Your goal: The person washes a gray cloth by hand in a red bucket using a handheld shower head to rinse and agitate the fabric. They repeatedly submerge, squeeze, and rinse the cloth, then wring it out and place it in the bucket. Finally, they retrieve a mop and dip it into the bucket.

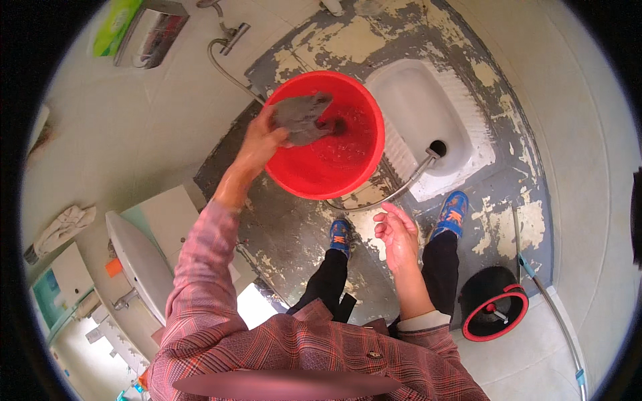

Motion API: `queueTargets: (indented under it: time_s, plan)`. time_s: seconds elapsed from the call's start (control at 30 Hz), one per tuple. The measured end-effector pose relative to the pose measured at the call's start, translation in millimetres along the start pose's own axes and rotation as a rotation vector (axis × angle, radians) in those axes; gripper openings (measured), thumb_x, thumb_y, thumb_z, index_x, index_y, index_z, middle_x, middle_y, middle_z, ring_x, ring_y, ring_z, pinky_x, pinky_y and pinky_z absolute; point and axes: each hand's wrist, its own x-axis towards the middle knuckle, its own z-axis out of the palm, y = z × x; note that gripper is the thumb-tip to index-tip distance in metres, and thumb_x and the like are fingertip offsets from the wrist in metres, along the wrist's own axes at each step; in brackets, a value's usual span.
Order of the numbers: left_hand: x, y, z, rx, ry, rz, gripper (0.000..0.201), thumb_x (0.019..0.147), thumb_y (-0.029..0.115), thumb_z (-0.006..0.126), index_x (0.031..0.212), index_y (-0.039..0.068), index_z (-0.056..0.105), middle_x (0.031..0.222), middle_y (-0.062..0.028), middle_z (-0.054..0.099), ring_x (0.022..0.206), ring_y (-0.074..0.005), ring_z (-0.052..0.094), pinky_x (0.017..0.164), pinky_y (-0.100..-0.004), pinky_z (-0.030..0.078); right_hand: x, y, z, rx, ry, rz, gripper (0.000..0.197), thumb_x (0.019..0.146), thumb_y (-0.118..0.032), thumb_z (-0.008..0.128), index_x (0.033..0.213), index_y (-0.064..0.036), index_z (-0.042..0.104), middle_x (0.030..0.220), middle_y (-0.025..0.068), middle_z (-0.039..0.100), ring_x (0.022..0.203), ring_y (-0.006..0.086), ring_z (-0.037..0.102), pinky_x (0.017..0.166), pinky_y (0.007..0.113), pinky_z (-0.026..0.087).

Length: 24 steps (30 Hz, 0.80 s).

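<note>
My left hand [259, 142] is closed on a wet grey cloth [299, 119], which hangs over the left side of a red plastic basin [324, 179]. Water covers the basin's bottom, and the cloth's lower end looks blurred near it. My right hand [398, 242] is in the air in front of my body, palm turned up, with loosely curled fingers that hold nothing. Below and beyond it, a shower hose [394, 198] runs from under the basin to the squat toilet [428, 100], its head lying by the drain hole.
A black mop bucket with a red rim [493, 314] stands at my right, near a mop pole [555, 307] against the wall. The washbasin [137, 260] is on my left. A wall tap [234, 39] is at the far left. The floor's paint is peeling.
</note>
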Motion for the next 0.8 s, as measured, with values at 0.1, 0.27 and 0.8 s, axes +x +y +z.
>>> queueTargets:
  time_s: [0.1, 0.27, 0.8]
  plan:
    - [60.6, -69.9, 26.9, 0.007, 0.069, -0.061, 0.043, 0.077, 0.001, 0.048, 0.120, 0.003, 0.043, 0.102, -0.0139, 0.056, 0.088, -0.0196, 0.058, 0.067, -0.0291, 0.050, -0.5, -2.2, -4.0, -0.002, 0.022, 0.004, 0.026, 0.088, -0.014, 0.050, 0.109, -0.0002, 0.054, 0.083, 0.0086, 0.060, 0.061, 0.0099, 0.054, 0.057, 0.022, 0.044]
    - [150.8, -191.9, 21.4, 0.929, -0.080, -0.087, 0.051, 0.074, 0.023, 0.059, 0.119, 0.003, 0.047, 0.108, -0.0185, 0.055, 0.099, -0.0292, 0.055, 0.080, -0.0393, 0.046, -0.7, -3.3, -13.8, -0.034, 0.036, 0.048, 0.026, 0.088, -0.015, 0.049, 0.110, -0.0001, 0.053, 0.083, 0.0087, 0.060, 0.062, 0.0100, 0.053, 0.058, 0.022, 0.045]
    - [127.3, -190.8, 95.2, 0.368, -0.573, -0.461, 0.045, 0.075, 0.029, 0.062, 0.109, 0.001, 0.056, 0.095, -0.0127, 0.062, 0.083, -0.0206, 0.059, 0.075, -0.0323, 0.047, -1.0, -2.2, -13.4, -0.117, 0.061, 0.058, 0.024, 0.088, -0.012, 0.047, 0.108, -0.0011, 0.055, 0.083, 0.0072, 0.061, 0.062, 0.0094, 0.053, 0.058, 0.021, 0.044]
